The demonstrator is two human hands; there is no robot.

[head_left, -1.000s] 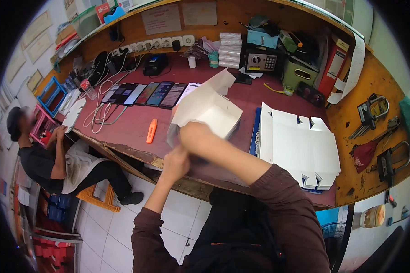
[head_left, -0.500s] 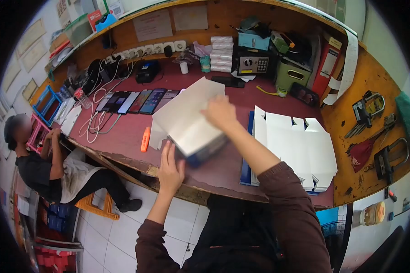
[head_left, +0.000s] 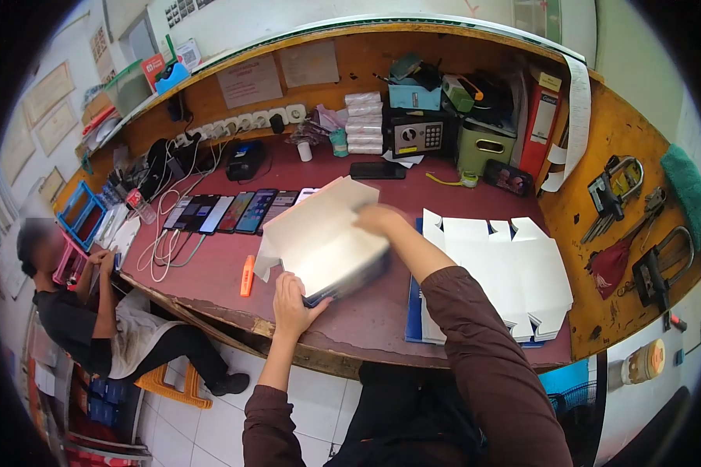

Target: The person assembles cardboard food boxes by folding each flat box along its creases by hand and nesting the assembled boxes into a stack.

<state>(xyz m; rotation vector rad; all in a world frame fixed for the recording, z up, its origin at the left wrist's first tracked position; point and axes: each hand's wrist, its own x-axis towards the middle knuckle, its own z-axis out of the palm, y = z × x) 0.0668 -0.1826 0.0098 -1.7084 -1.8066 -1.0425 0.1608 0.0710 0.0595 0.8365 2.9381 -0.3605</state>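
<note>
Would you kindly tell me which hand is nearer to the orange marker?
Left: the left hand is just right of the orange marker, at the near corner of the box; the right hand is farther off, across the box.

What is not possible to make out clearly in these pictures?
Right hand, head view: motion blur hides its exact grip.
White cardboard box, dark-blue outside, head view: motion blur hides any side print.
Pale-screened phone, head view: partly covered by the box.
Pale rectangular papers above white power sockets, head view: writing too small.
</note>
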